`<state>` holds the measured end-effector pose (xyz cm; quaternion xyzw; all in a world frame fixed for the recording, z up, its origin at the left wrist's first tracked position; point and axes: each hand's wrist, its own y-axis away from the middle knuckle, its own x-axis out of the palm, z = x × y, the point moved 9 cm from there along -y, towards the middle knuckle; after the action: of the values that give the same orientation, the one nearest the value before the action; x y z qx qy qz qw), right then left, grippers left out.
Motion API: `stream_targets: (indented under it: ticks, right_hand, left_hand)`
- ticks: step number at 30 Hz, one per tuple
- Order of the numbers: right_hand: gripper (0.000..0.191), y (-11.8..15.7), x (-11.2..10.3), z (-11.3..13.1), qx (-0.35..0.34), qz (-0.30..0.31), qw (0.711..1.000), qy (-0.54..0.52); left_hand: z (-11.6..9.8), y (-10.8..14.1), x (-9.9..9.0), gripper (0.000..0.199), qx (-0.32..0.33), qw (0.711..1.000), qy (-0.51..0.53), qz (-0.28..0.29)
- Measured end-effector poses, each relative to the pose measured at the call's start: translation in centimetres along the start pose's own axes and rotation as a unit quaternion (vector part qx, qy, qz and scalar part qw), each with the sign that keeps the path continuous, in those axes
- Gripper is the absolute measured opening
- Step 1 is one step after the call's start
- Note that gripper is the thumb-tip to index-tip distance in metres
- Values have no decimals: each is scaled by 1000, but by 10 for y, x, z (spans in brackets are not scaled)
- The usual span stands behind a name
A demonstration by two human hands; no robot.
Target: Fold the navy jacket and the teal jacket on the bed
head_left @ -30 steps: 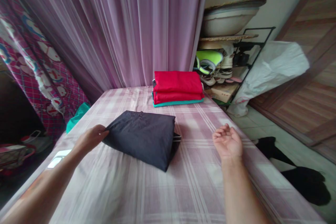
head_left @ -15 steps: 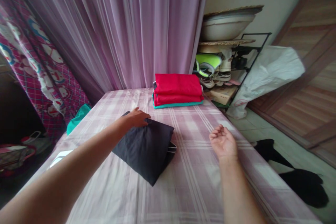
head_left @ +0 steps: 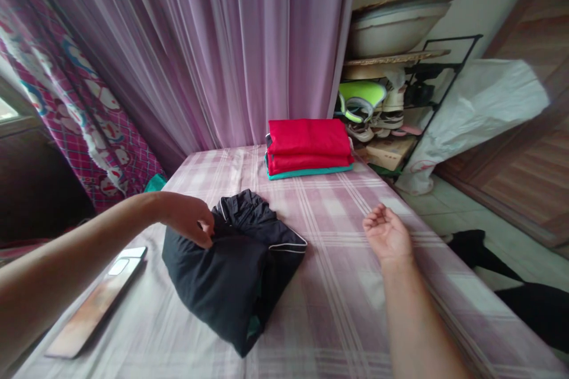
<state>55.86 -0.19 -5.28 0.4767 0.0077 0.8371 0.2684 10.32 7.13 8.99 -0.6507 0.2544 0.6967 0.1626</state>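
My left hand [head_left: 191, 222] pinches the upper left part of a black garment [head_left: 222, 278], which lies partly unfolded on the plaid cloth of the table [head_left: 338, 320]. White piping and a gathered edge show at the garment's top and right. To the right, my right hand [head_left: 387, 235] rests palm up on the cloth, its fingers loosely curled and apart, holding nothing. Farther back sits a stack of folded red cloth [head_left: 309, 145] with a teal layer [head_left: 311, 172] at its bottom.
A phone [head_left: 100, 302] lies at the left edge. Purple curtains [head_left: 213, 59] hang behind the table. On the right stand a rack with shoes [head_left: 389, 121], a basin [head_left: 395, 29] and a white plastic bag [head_left: 480, 112]. Black cloth [head_left: 528, 308] lies on the floor.
My left hand has moved left and toward me, pulling at the black garment, whose top has opened out. The phone has come into fuller view. My right hand stays palm up.
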Motion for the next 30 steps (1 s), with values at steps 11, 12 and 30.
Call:
stream_targets:
  ticks: [11,12,30]
  right_hand:
    - [4,2,0,-2,14,-27,1000,5]
    - [5,2,1,-2,13,-22,1000,8]
    - [5,-5,-4,-8,-5,-18,999,45]
  left_hand:
    - [-47,-50,16,42,8,997,3,72]
    - [-56,-55,20,50,23,997,-12,68]
    - [-66,-56,-23,17,21,998,12,62]
